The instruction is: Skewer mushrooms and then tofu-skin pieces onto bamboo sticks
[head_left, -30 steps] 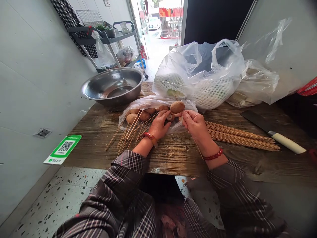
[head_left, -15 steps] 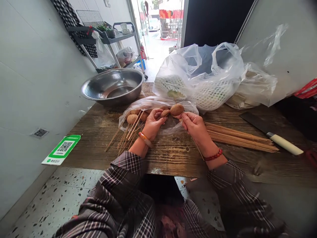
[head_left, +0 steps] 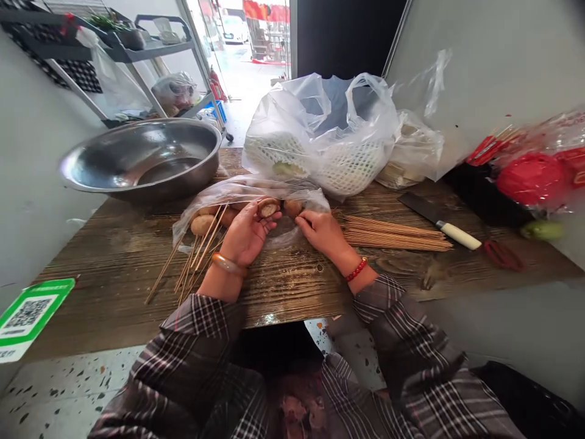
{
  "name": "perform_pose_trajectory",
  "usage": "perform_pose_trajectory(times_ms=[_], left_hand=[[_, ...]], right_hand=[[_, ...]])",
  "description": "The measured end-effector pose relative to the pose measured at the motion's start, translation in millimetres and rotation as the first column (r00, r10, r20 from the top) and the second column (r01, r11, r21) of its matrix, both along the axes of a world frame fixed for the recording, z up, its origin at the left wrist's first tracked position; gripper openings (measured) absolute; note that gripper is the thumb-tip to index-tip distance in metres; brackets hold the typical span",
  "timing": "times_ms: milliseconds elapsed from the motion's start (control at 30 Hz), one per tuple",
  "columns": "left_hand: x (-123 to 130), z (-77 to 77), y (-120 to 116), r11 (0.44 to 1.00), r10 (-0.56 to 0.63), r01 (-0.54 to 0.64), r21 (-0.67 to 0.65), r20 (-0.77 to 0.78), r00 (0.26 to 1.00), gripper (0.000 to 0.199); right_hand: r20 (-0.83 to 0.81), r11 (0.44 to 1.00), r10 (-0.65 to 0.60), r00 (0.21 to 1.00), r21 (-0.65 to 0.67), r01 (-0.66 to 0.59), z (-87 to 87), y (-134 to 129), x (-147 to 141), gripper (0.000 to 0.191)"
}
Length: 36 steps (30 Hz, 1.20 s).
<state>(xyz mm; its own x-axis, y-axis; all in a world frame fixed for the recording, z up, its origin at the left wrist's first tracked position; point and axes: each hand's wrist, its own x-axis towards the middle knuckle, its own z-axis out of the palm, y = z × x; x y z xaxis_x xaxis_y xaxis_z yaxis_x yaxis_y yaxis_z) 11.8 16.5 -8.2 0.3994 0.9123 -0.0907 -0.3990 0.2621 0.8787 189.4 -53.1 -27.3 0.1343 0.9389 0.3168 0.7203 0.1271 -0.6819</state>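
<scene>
My left hand (head_left: 244, 235) holds a brown mushroom (head_left: 269, 208) between thumb and fingers, its pale underside turned up toward me. Close to it, my right hand (head_left: 322, 228) is closed in a pinch just below a second brown mushroom (head_left: 291, 208); the skewer in this grip is mostly hidden behind the hand. Both hands are at the mouth of a clear plastic bag (head_left: 249, 185) with several more mushrooms (head_left: 204, 225) inside. Several thin skewers (head_left: 210, 239) lean on the bag's left side, their top ends hidden there.
A large steel basin (head_left: 141, 183) stands at the back left. White bags (head_left: 320, 140) with netted produce are behind the hands. To the right lie a bundle of bamboo skewers (head_left: 397, 235), a cleaver (head_left: 459, 235) and red-handled scissors (head_left: 503, 255). A green QR card (head_left: 34, 314) is at the left edge.
The view has swung to the right. My left hand has tipped its mushroom so the underside shows, and the right hand's mushroom has dropped lower, beside it.
</scene>
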Motion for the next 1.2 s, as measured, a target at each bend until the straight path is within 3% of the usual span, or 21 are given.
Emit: perform_pose_trajectory(times_ms=[100, 200, 300, 400, 533, 633, 733, 867, 1067, 1200], left_hand=[[-0.5, 0.9, -0.7, 1.000, -0.027, 0.027, 0.001, 0.011, 1.000, 0.020], [-0.9, 0.3, -3.5, 0.999, -0.033, 0.033, -0.007, 0.030, 0.999, 0.021], [-1.1, -0.7, -5.8, 0.999, -0.026, 0.029, -0.046, 0.060, 0.998, 0.021], [-0.2, -3.4, -4.9, 0.999, -0.001, 0.006, -0.051, 0.087, 0.996, 0.023], [3.3, -11.3, -0.7, 0.997, 0.069, -0.070, 0.036, 0.035, 0.997, 0.028], [5.3, -19.2, 2.5, 0.974, 0.141, -0.115, 0.197, -0.122, 0.982, 0.033], [4.8, -26.8, 5.9, 0.908, 0.248, -0.102, 0.407, -0.324, 0.913, 0.035], [3.6, -33.8, 9.8, 0.758, 0.404, 0.016, 0.652, -0.490, 0.773, 0.028], [5.6, -33.9, 7.1, 0.622, 0.502, 0.154, 0.768, -0.542, 0.673, 0.025], [6.2, -28.8, 2.4, 0.551, 0.581, 0.222, 0.804, -0.561, 0.589, 0.024]], right_hand=[[0.100, 1.000, -0.009, 0.995, -0.019, 0.011, 1.8, -2.5, 0.3, 0.032], [0.105, 0.998, -0.030, 0.994, 0.055, 0.025, 2.9, -5.1, 6.7, 0.035], [0.066, 0.987, -0.090, 0.994, 0.138, 0.080, 4.6, -10.4, 23.9, 0.038], [0.109, 0.978, -0.170, 0.979, 0.141, 0.154, 8.5, -18.2, 49.9, 0.038], [0.387, 0.976, -0.217, 0.896, 0.054, 0.213, 14.4, -24.1, 77.6, 0.031], [0.646, 0.983, -0.068, 0.761, -0.088, 0.162, 15.1, -17.7, 83.1, 0.032], [0.763, 0.977, 0.060, 0.643, -0.176, 0.118, 12.6, -4.6, 80.4, 0.030], [0.805, 0.973, 0.111, 0.583, -0.206, 0.100, 7.7, 7.0, 78.7, 0.027], [0.842, 0.970, 0.197, 0.503, -0.241, 0.024, 2.8, -2.4, 88.3, 0.027], [0.853, 0.974, 0.188, 0.487, -0.227, 0.023, 2.3, -11.0, 97.6, 0.031]])
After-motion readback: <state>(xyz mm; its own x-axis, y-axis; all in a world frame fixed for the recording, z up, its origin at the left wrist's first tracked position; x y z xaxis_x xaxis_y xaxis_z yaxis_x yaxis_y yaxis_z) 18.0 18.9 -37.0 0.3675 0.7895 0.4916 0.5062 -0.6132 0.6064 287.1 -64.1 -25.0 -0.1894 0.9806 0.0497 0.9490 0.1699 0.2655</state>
